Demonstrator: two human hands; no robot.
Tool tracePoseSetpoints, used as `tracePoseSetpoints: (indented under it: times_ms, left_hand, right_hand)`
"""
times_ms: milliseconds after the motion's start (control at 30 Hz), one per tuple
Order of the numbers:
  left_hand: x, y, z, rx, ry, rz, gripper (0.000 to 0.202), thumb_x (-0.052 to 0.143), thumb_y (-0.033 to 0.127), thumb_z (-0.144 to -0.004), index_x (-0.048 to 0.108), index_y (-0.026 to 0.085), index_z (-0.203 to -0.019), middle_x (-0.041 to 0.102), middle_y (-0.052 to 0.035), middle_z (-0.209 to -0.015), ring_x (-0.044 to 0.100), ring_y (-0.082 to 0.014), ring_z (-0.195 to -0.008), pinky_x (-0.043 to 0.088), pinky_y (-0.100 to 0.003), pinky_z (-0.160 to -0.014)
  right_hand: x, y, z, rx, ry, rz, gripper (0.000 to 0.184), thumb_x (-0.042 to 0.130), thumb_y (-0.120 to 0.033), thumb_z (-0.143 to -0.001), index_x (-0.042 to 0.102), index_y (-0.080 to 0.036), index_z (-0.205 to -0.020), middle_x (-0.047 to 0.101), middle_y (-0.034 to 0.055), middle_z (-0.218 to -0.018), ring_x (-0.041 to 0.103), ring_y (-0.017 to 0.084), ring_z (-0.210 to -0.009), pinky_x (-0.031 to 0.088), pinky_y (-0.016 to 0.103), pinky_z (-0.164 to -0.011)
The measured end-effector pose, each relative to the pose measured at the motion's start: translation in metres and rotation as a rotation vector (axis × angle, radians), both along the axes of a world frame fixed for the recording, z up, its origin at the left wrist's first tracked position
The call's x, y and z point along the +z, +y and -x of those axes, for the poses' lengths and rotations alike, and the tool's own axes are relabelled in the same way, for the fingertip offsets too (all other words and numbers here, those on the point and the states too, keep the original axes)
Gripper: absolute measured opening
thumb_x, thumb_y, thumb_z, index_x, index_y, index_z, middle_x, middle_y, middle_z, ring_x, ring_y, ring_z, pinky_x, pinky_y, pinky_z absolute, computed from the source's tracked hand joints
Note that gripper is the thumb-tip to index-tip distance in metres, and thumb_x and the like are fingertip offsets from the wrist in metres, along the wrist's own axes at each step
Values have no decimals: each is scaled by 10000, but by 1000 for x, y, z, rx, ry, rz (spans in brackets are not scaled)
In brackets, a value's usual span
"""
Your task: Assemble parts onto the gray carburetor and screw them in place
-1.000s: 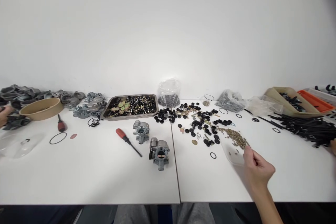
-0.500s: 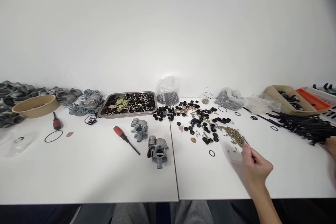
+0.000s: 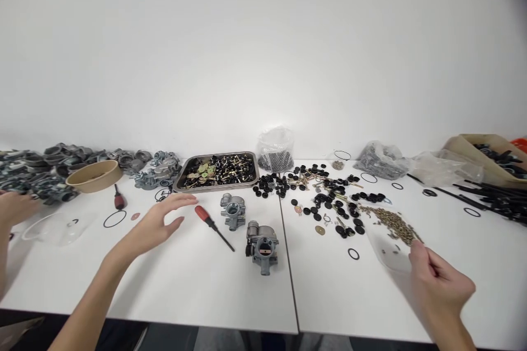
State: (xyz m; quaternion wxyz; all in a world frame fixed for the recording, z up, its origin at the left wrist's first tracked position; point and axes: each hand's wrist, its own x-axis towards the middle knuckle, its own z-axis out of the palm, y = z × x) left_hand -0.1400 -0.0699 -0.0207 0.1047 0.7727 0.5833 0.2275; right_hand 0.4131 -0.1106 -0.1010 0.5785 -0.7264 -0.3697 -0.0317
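My left hand (image 3: pixel 160 225) is open, its fingers stretched toward the red handle of a screwdriver (image 3: pixel 212 225) lying on the table. Just right of that tool stand two grey metal carburetors (image 3: pixel 262 247), one behind the other. My right hand (image 3: pixel 442 277) is closed, thumb against curled fingers, at the near end of a pile of small brass-coloured screws (image 3: pixel 393 224). Whatever its fingers hold is too small or hidden to make out. Under the pile lies a translucent plastic sheet or tray (image 3: pixel 385 255).
A metal tray (image 3: pixel 216 187) of mixed small parts sits at the back. Black knobs (image 3: pixel 317 205) are scattered right of the table seam. Several carburetor bodies (image 3: pixel 66 162) lie left, near another person's hand (image 3: pixel 16 208). Black tubes (image 3: pixel 494 197) lie right.
My left hand has come into view near the screwdriver. The view has turned left; a person's hand shows at the left edge, and the one at the right edge is gone. My right hand stays closed.
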Motion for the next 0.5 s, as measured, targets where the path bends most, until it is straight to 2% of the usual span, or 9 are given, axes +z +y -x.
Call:
tracePoseSetpoints:
  times_ms: [100, 200, 267, 333, 400, 500]
  left_hand:
    - [-19, 21, 12, -135, -35, 244, 560, 586, 481, -844, 526, 330, -1380, 484, -36, -1473, 426, -319, -1358, 386, -431, -1106]
    - [-35, 42, 13, -156, -116, 347, 617, 641, 471, -806, 513, 325, -1392, 515, -75, -1426, 524, -305, -1220, 487, -378, -953]
    - [-38, 52, 7, -140, -175, 354, 576, 685, 472, -767, 608, 274, -1303, 606, -113, -1267, 593, -273, -1014, 511, -332, -803]
    - [-37, 58, 3, -136, -237, 356, 462, 729, 466, -722, 719, 209, -1106, 653, -123, -1099, 597, -246, -888, 494, -312, -747]
    - [-36, 57, 5, -134, -310, 366, 348, 769, 432, -686, 754, 175, -920, 665, -120, -1043, 600, -251, -898, 484, -314, -775]
    - [-39, 45, 24, -64, -560, 399, 323, 803, 375, -673, 747, 169, -915, 703, -115, -1009, 621, -246, -892, 491, -321, -785]
  right_hand:
    - [3, 0, 2, 9, -11, -16, 419, 611, -432, -778, 360, -244, -501, 218, -44, -531, 252, 91, -513, 239, 261, -526]
    - [7, -1, 5, 30, -71, -29, 434, 595, -416, -788, 331, -234, -495, 214, -46, -513, 244, 89, -505, 235, 263, -512]
    - [8, -2, 6, 40, -93, -22, 440, 585, -403, -795, 316, -231, -492, 211, -42, -505, 240, 92, -503, 233, 270, -506]
    - [8, -2, 5, 42, -93, -6, 436, 578, -382, -803, 310, -230, -496, 210, -38, -510, 241, 96, -508, 234, 273, -510]
    - [8, -2, 4, 41, -92, -5, 437, 576, -372, -810, 303, -229, -499, 205, -38, -517, 240, 96, -511, 235, 272, -513]
    - [6, -2, 1, 36, -112, -36, 446, 585, -383, -809, 303, -227, -501, 196, -39, -529, 228, 92, -511, 234, 271, -514]
